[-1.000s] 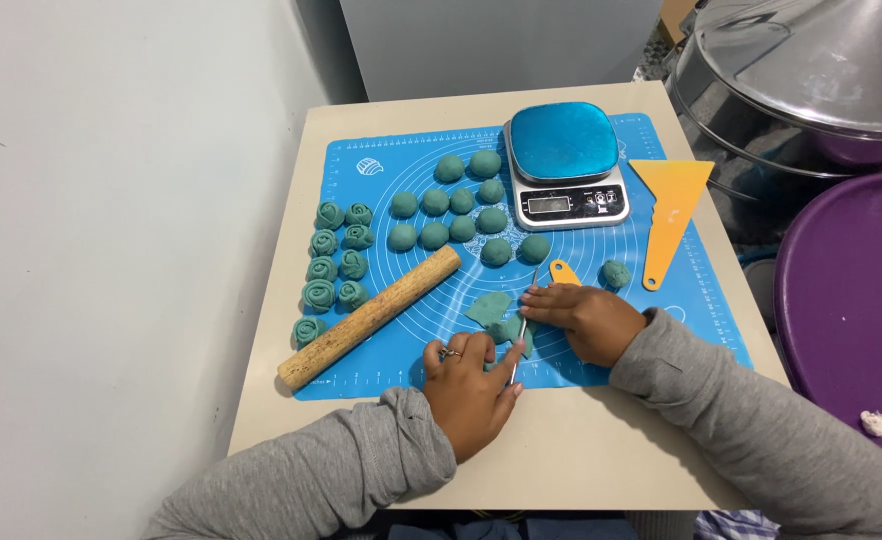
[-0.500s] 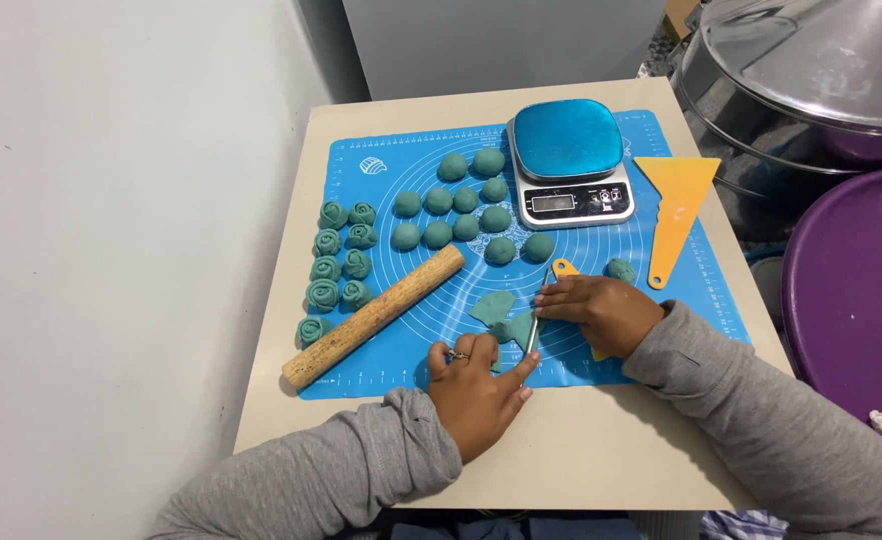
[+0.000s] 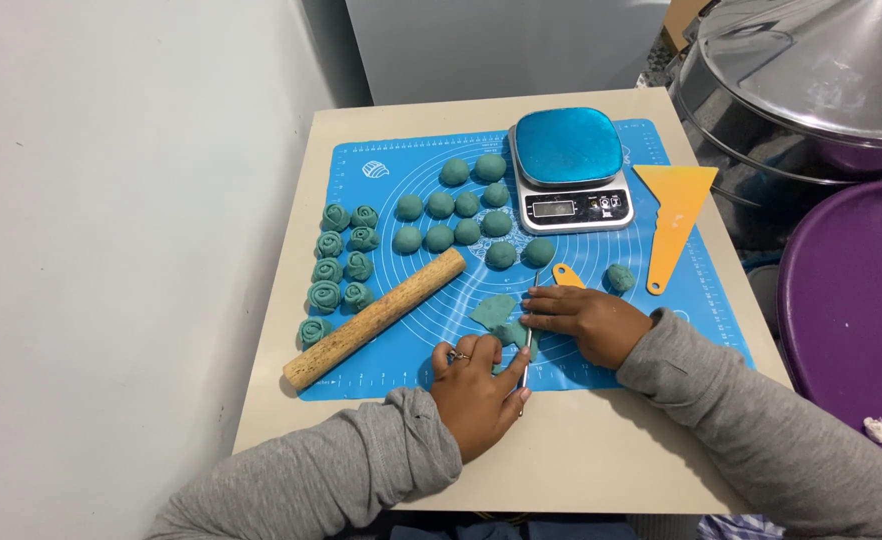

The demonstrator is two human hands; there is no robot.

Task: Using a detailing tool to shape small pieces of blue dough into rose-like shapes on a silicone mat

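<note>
Head view, looking down on a beige table [image 3: 601, 470] with a blue mat [image 3: 401, 340] across it. Near the mat's front edge, at mid-width: flattened teal dough [image 3: 493, 312], a few overlapping pieces. Right hand [image 3: 591, 322] flat over the dough's right side, fingers extended, pressing it down. Left hand [image 3: 481, 388] at the mat's front edge, fingers pinched around a thin metal rod [image 3: 527, 345]; rod running front to back across the dough, tip toward the back. A ring on one left finger.

Step in hand, by the look of it: pressing or scoring the stacked pieces with the rod.

To do it well:
- Rod kept straight, centred on the stack, pressed evenly along its length; too much force likely to cut through or mark the mat.
- Right fingertips kept just beside the line, not on it, to stop the pieces sliding apart.
- Overlaps checked before pressing; a shifted piece hard to correct afterwards.
- Left wrist low, so that the rod does not roll.

Surroundings:
- Rolling pin [image 3: 376, 318] lying diagonally, left of the dough, apart from it.
- Finished rosettes [image 3: 341, 268] in two columns by the mat's left edge.
- Plain dough balls [image 3: 466, 205] in rows at mat centre, towards the back; one stray ball [image 3: 619, 277] right of the hands.
- Scale [image 3: 569, 170] at the back edge, right of centre; orange scraper [image 3: 673, 222] at the right edge.
- Small orange tool [image 3: 565, 273] just behind the right hand, partly hidden.
- Off the table, right: steel lid [image 3: 811, 70], purple tray [image 3: 856, 320].
</note>
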